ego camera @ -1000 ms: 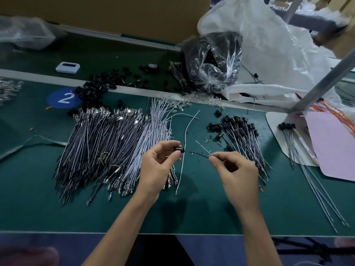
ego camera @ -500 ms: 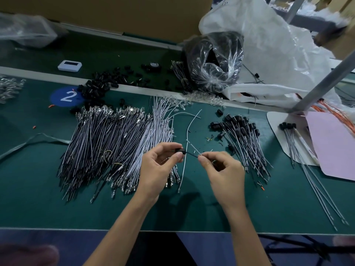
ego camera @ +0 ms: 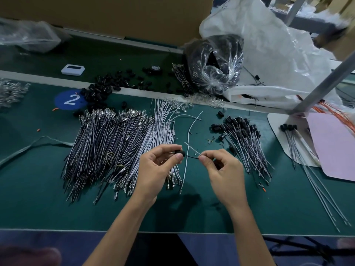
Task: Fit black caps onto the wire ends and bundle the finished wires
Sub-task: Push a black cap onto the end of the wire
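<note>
Near the centre of the green work mat (ego camera: pixel 201 212), the left hand (ego camera: pixel 155 169) pinches a single black cap (ego camera: pixel 180 152) between thumb and forefinger, while the right hand (ego camera: pixel 223 169), at 3 o'clock from it, grips a thin wire pair (ego camera: pixel 192 155) between its thumb and forefinger tips. The dark lead of that wire runs toward 9 o'clock and meets the cap; whether its end is seated inside cannot be told. The pale lead angles up toward 11 o'clock. At 9 o'clock from the left hand lies the big fan of uncapped wires (ego camera: pixel 115 148), metal terminals showing at both ends, its near edge partly hidden under that hand. At 2 o'clock from the right hand sits the pile of capped wires (ego camera: pixel 244 139), black caps clustered at its far end. One loose white wire (ego camera: pixel 189 135) lies curved on the mat between the two piles, passing behind the hands. Farther out at 11 o'clock, a scatter of loose black caps (ego camera: pixel 99 91) spills across the white strip next to a blue disc marked 2 (ego camera: pixel 70 99). At 12 o'clock, a clear plastic bag of black parts (ego camera: pixel 213 64) rests against a white sack (ego camera: pixel 278 54). At 3 o'clock, a smaller group of capped wires (ego camera: pixel 292 139) lies on a white card beside a pink sheet (ego camera: pixel 336 148).
</note>
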{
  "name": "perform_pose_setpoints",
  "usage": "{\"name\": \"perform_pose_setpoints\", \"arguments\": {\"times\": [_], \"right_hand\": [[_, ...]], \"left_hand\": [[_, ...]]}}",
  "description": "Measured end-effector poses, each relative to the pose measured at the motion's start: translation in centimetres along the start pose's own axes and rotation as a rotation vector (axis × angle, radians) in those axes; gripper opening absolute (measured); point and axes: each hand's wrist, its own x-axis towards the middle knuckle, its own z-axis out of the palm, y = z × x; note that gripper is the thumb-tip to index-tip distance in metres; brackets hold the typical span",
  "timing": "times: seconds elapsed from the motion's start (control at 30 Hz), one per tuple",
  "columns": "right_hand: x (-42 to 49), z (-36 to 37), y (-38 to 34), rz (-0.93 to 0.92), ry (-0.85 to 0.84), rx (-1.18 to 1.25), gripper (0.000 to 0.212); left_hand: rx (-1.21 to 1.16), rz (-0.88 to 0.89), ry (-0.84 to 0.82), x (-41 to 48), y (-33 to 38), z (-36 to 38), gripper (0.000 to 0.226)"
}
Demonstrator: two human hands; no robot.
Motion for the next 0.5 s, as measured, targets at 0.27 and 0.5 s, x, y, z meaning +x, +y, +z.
{"name": "perform_pose_setpoints", "arguments": {"times": [0.27,0.5], "right_hand": [[0.1,0.7,-0.7,-0.015,-0.016,0.033,0.019],[0.0,1.0,-1.4,0.115,-0.011,0.264,0.010]], "left_hand": [[-0.054,-0.017,-0.017,-0.2,0.3,1.5,0.029],[-0.405,-0.136,0.113,-0.5,0.6,2.5,0.023]]}}
